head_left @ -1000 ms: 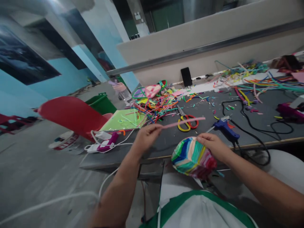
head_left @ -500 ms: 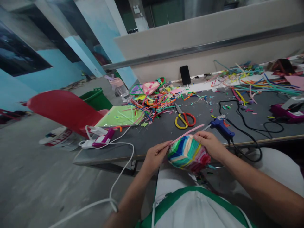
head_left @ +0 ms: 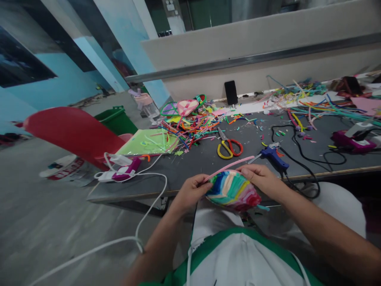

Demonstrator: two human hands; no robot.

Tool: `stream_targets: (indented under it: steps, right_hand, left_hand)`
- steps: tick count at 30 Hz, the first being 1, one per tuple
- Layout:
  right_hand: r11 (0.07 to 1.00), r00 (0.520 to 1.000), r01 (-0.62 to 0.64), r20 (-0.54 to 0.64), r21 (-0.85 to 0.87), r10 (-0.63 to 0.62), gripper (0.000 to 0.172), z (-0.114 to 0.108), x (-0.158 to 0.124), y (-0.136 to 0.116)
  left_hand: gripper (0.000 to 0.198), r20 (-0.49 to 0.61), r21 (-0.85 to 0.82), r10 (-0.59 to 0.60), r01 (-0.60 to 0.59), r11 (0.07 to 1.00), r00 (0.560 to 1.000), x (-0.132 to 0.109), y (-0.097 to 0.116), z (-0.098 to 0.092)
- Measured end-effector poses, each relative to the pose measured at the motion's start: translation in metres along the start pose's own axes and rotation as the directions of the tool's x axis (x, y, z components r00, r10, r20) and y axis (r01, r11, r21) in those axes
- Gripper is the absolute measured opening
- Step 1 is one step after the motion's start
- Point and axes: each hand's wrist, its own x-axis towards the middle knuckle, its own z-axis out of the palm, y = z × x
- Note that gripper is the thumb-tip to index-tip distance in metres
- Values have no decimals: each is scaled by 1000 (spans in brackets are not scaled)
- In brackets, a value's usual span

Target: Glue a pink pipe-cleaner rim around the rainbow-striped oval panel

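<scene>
Between my hands, over my lap at the table's front edge, is a rounded craft piece (head_left: 233,188) covered in rows of coloured pipe cleaners. A pink pipe cleaner (head_left: 230,165) runs along its upper rim, its free end pointing right. My left hand (head_left: 195,190) is closed at the left end, pinching the pink pipe cleaner against the rim. My right hand (head_left: 258,176) grips the upper right edge of the piece between thumb and fingers. A blue glue gun (head_left: 275,157) lies just beyond my right hand. Scissors (head_left: 229,147) with yellow and red handles lie behind the piece.
Pipe cleaner scraps (head_left: 193,129) are heaped at the table's middle left, near a green sheet (head_left: 149,142). A phone (head_left: 231,92) leans at the back. A purple power strip (head_left: 126,170) with a white cable (head_left: 151,214) sits left, beside a red chair (head_left: 71,131).
The view has shifted slightly. The craft piece is tilted a little differently, and my left fingers now sit closer over its left rim. Both hands keep their hold.
</scene>
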Motion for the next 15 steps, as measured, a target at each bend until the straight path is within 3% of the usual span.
stream_targets:
  steps: [3, 8, 12, 15]
  right_hand:
    - [996, 996, 70, 63, -50, -67, 47, -19, -4, -17]
    - [999, 995, -14, 101, -37, 18, 41, -44, -1, -11]
    - [995, 993, -37, 111, 94, 26, 39, -42, 1, -1]
    - [992, 991, 9, 132, 129, -27, 40, -36, -2, 1]
  left_hand:
    - [21, -93, -105, 12, -22, 994, 996, -3, 10, -19]
    - [30, -300, -315, 104, -201, 927, 948, -4, 22, -38]
    - [34, -387, -427, 128, -300, 853, 913, 1, 20, -30]
    - [35, -382, -583, 46, -280, 763, 923, 5, 13, -14]
